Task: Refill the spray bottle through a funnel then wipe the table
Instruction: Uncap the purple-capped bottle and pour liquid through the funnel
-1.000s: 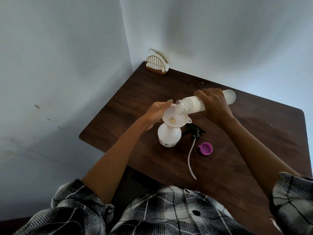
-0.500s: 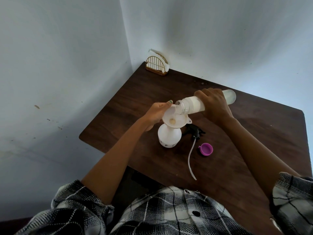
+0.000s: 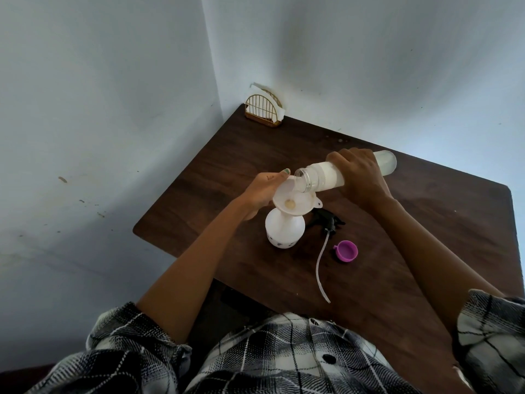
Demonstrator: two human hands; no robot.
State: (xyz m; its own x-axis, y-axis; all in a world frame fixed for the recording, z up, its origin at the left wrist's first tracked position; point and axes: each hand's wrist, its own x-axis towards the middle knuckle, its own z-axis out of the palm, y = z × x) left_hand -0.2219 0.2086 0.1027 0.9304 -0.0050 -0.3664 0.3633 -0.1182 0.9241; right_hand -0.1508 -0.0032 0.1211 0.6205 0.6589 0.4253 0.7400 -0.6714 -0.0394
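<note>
My right hand (image 3: 360, 177) grips the tilted clear plastic refill bottle (image 3: 326, 177); my left hand (image 3: 262, 189) pinches the white plastic funnel (image 3: 292, 201). Over-tilting could flood it onto the worktop (image 3: 426, 237).

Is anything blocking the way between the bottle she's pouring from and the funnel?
Nothing visible. The clear bottle's open mouth sits right over the funnel's rim, tilted by the right hand. The left hand holds the funnel's far edge.

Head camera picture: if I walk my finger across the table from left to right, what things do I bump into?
Napkin holder → left hand → white spray bottle with the funnel on it → purple cap → right hand gripping the tilted refill bottle.
</note>
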